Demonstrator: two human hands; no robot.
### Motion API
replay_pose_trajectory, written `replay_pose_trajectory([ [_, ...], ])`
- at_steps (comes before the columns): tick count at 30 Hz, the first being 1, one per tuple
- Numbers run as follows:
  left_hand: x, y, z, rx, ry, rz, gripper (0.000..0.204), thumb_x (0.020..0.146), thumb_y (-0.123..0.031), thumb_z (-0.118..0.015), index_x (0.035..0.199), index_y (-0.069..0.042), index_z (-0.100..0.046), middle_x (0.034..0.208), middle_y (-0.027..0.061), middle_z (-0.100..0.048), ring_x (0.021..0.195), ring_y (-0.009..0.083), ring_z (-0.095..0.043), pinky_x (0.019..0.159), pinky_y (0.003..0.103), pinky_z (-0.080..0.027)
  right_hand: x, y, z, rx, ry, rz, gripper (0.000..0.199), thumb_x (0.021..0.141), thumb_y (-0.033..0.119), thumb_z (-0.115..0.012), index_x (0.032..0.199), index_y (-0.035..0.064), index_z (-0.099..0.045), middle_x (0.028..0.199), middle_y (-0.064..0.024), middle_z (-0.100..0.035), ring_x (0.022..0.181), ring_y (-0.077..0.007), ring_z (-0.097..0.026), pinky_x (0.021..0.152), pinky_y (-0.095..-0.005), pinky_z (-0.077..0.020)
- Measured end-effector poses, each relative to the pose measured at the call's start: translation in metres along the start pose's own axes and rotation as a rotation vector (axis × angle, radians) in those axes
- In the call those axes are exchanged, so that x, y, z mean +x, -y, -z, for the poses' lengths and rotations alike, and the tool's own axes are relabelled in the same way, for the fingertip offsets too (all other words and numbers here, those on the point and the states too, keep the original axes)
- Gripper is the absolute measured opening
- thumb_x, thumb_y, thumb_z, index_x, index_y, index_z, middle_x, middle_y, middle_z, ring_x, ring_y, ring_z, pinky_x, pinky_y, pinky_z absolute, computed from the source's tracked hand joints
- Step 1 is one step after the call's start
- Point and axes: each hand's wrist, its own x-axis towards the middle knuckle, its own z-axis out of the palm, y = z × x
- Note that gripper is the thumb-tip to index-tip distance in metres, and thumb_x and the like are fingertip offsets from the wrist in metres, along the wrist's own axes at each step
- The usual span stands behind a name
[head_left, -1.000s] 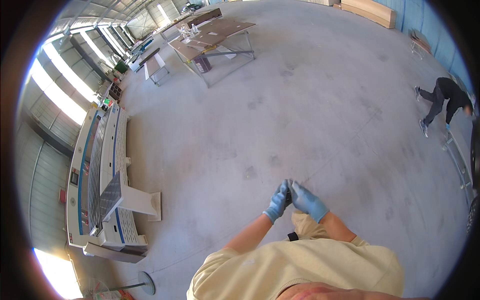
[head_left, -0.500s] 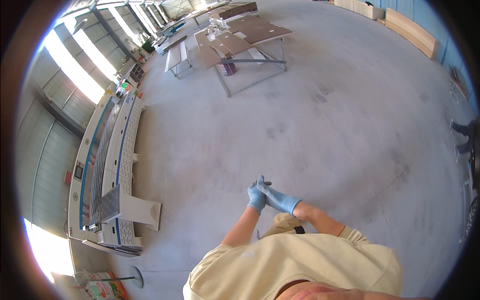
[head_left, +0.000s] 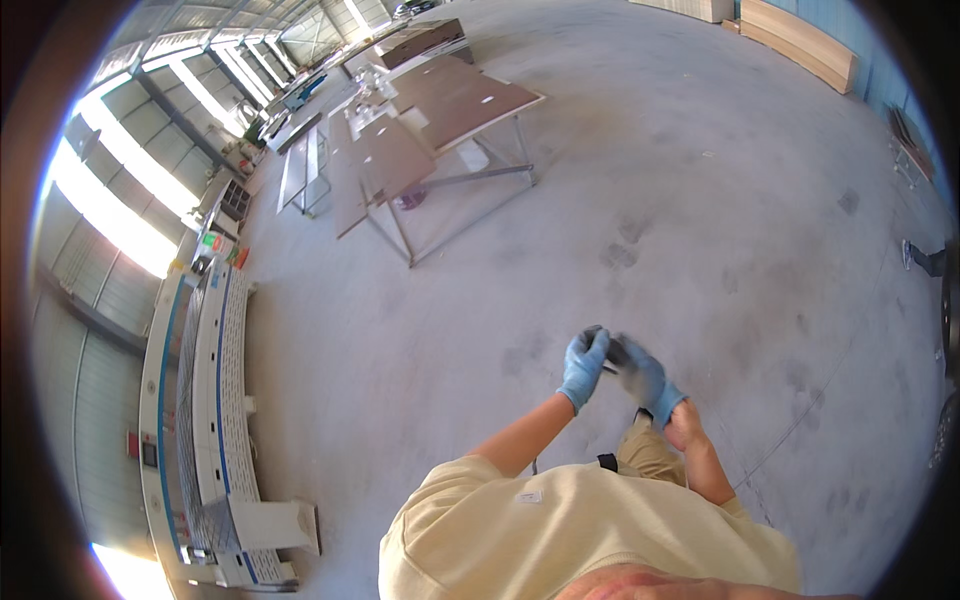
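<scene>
My left hand, in a light blue work glove, is raised in front of my body with its fingers curled closed. My right hand, in a matching glove, is close beside it and smeared by motion, so its fingers cannot be read. Something dark shows between the two hands; whether it is a held thing or the gloves' dark palms, I cannot make out. Both hands are well above the grey floor and away from any furniture.
Ahead to the left, brown boards lie on metal-framed stands, with a narrow bench beside them. A long white machine lines the left wall. Wooden panels lean at the far right. Another person's foot shows at the right edge.
My hands, clasped together before, have moved right and drawn slightly apart. The view has shifted; the boards and stands appear nearer and farther left.
</scene>
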Motion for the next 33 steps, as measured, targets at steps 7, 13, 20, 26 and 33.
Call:
replay_pose_trajectory([
  [7, 0.249, -0.031, -0.172, -0.203, 0.779, 0.176, 0.057, 0.111, -0.035, -0.059, 0.157, -0.003, -0.048, 0.145, 0.0086, -0.06, 0.136, 0.0213, -0.055, 0.117, 0.036, -0.043, 0.318, 0.16, 0.05, -0.004, -0.162, 0.039, 0.033, 0.106, 0.037, -0.065, 0.12, 0.0077, -0.07, 0.104, -0.0007, -0.069, 0.093, -0.0134, -0.063, 0.081, -0.0322, -0.0527],
  [13, 0.466, -0.101, -0.221, -0.443, 0.686, 0.095, 0.052, 0.116, -0.027, -0.049, 0.162, -0.004, -0.042, 0.151, 0.0054, -0.053, 0.141, 0.0151, -0.049, 0.119, 0.033, -0.04, 0.594, 0.254, 0.03, -0.605, -0.431, 0.175, 0.031, 0.097, 0.021, -0.057, 0.099, -0.0048, -0.074, 0.082, -0.0065, -0.068, 0.074, -0.0174, -0.059, 0.065, -0.0381, -0.0458],
  [20, 0.693, -0.168, -0.213, -0.366, 0.487, 0.362, 0.07, 0.115, -0.024, -0.051, 0.173, -0.012, -0.015, 0.174, 0.0142, -0.027, 0.153, 0.0293, -0.041, 0.128, 0.046, -0.029, 0.932, 0.374, 0.036, -0.513, -0.48, 0.331, 0.032, 0.099, 0.012, -0.05, 0.104, -0.0084, -0.074, 0.094, -0.0158, -0.077, 0.08, -0.0276, -0.071, 0.073, -0.0505, -0.0529],
  [26, 0.919, -0.283, -0.254, -0.131, 0.581, 0.438, 0.101, 0.105, -0.016, -0.066, 0.174, -0.021, 0.008, 0.171, 0.024, -0.033, 0.142, 0.0288, -0.052, 0.121, 0.045, -0.041, 1.093, 0.546, 0.058, -0.647, -0.576, 0.201, 0.03, 0.101, 0.015, -0.057, 0.11, -0.0074, -0.075, 0.097, -0.0086, -0.074, 0.082, -0.0174, -0.064, 0.075, -0.0357, -0.0519],
  [33, 1.202, -0.307, -0.323, 0.346, 0.541, 0.467, 0.082, 0.094, -0.032, -0.083, 0.158, 0.002, -0.046, 0.139, 0.0205, -0.063, 0.117, 0.0285, -0.065, 0.099, 0.041, -0.055, 1.267, 0.646, 0.035, -0.251, -0.419, 0.246, 0.032, 0.098, 0.022, -0.064, 0.113, -0.005, -0.075, 0.103, -0.0083, -0.072, 0.092, -0.018, -0.065, 0.083, -0.037, -0.0534],
])
